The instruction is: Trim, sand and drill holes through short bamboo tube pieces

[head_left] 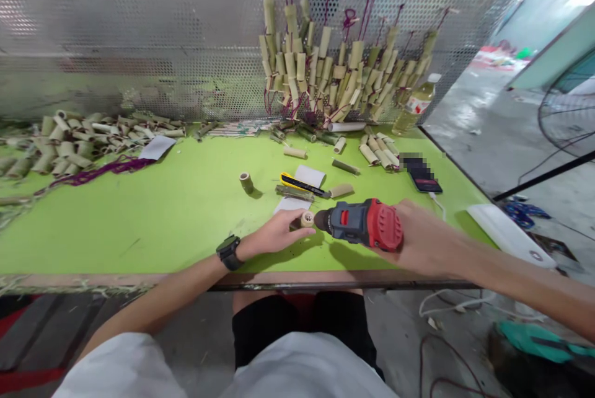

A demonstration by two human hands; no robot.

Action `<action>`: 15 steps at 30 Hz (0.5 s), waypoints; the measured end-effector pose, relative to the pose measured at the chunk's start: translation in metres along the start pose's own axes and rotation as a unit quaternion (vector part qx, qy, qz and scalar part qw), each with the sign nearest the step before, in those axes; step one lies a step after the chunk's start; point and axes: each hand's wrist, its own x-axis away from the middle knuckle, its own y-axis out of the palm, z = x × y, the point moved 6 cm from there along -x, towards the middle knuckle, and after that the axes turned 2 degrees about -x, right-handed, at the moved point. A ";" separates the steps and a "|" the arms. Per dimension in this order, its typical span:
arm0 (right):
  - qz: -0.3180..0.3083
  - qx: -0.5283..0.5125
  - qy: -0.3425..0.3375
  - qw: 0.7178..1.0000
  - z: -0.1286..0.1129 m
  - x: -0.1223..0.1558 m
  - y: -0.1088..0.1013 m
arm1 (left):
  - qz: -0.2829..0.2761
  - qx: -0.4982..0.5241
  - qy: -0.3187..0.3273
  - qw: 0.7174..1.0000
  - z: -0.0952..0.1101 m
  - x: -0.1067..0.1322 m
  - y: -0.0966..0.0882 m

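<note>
- White shirt (307, 364) and black shorts (279, 327) fill the bottom edge, under the table's front lip.
- On the left forearm sits a black wristwatch (229, 252); nothing can be read on its face.
- Left hand (274, 234) lies on the green table (162, 218), fingers curled narrowly around a short bamboo piece (307, 219), pinning it near the front edge, roughly mid-table. The piece's cut, hollow end faces the camera and slightly right.
- Right hand (421, 240) is wrapped tight around the grip of a red and dark grey drill (362, 223). Its long axis runs almost level across the picture, nose pointing left, red rear cap to the right; the chuck touches the bamboo piece. No brand lettering is legible on the body.
- Just behind lie a yellow and black utility knife (301, 184), white paper slips (310, 175) and a loose bamboo ring (246, 182).
- Farther right, a phone (424, 180) lies face up with its screen blurred; a white board (509, 234) lies near the right corner.
- Along the left rear lie a heap of bamboo tubes (69, 144) and purple cord (102, 170).
- At the back, strung bamboo bundles (334, 69) hang against a perforated metal screen (139, 26), with a bottle (416, 103) beside them; its label is too small to read.
</note>
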 end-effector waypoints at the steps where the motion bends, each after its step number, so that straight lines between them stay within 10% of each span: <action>1: -0.021 0.015 0.017 1.000 -0.002 0.000 -0.001 | 0.008 -0.007 -0.005 1.000 -0.002 0.000 0.001; 15: -0.074 0.069 0.044 0.994 -0.023 -0.008 -0.020 | 0.018 0.001 0.011 1.000 -0.003 0.004 -0.002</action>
